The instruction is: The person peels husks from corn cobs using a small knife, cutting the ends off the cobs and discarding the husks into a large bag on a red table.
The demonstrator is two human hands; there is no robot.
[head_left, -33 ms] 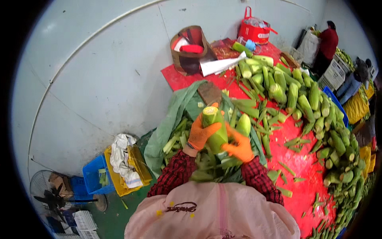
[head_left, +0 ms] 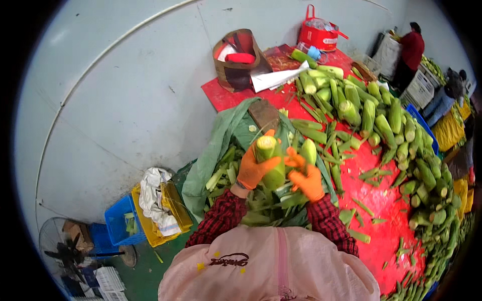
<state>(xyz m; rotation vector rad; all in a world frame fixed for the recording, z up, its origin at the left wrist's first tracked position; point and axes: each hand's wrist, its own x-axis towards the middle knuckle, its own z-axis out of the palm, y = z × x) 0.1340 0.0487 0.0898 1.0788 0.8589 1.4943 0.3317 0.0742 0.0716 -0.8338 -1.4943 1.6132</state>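
My left hand (head_left: 253, 168), in an orange glove, is closed around a thick ear of corn (head_left: 273, 175) in its green husk. The ear stands nearly upright, its pale cut end on top. My right hand (head_left: 307, 178), also in an orange glove, is just right of the ear, its fingers apart and slightly blurred. No grip on the ear shows there. Another pale green ear (head_left: 308, 151) rises behind the right hand. Below both hands, loose husk leaves (head_left: 261, 208) fill a green sack (head_left: 203, 168) that lies open in front of me.
Many unhusked ears (head_left: 396, 125) are heaped along the right of the red tabletop (head_left: 374, 210), with husk scraps between. A wooden block (head_left: 263, 116) sits at the sack's far edge. Bags stand at the back. Left are crates (head_left: 123, 220) and a fan (head_left: 63, 251). People work far right.
My right hand has come off the ear and shifted slightly right, its fingers spreading. My left hand keeps its hold, with the ear almost in the same place.
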